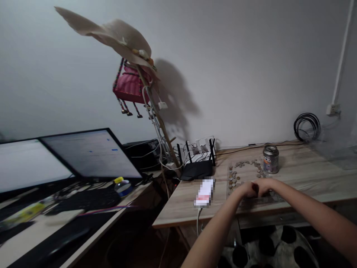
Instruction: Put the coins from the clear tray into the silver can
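Observation:
My left hand (248, 189) and my right hand (264, 185) meet low over the near part of the table. The fingers of both curl inward, and a small dark patch shows between them. What they pinch, if anything, is too small and hidden to name. Around them, many small round coin-like pieces (234, 174) lie in a rough ring on a clear sheet (245, 170). Just beyond my right hand, a metal drink can (270, 159) with a printed label stands upright.
A phone (204, 191) with a white cable lies left of my forearm on the wooden table (304, 175). Behind it sits a black router (196, 169) beside a pole holding a hat (122, 37) and a pink bag (131, 86). Monitors (89, 152) occupy another desk leftward.

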### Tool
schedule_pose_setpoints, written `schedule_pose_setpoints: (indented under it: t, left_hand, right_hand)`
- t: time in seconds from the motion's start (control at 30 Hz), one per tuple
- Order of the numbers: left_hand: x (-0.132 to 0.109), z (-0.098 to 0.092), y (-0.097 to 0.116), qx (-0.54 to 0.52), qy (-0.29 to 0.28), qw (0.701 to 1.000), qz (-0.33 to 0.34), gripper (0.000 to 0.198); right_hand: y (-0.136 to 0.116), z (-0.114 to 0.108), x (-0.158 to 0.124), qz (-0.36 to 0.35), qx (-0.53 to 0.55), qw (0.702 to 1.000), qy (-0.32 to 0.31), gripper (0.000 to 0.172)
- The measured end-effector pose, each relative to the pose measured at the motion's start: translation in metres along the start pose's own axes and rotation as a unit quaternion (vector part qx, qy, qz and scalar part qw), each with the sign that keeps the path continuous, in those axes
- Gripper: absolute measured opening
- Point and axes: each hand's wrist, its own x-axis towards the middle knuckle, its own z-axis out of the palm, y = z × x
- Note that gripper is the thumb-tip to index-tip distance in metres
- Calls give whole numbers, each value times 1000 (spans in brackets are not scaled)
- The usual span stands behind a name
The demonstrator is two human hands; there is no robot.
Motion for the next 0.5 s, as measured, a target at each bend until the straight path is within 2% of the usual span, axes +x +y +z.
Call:
schedule_pose_setpoints:
  t: [0.13, 0.33, 0.5]
  left_hand:
    - [-4, 6, 11, 15, 11, 1000, 5, 34]
    - [-6, 13, 17, 7, 35, 999, -16, 32]
    - [-5, 13, 16, -30, 19, 999, -23, 25]
  right_hand:
    - [2, -1, -11, 14, 9, 1000, -8, 56]
    - [5, 1, -20, 37, 26, 999, -11, 28]
    - [7, 4, -19, 59, 56, 996, -26, 14]
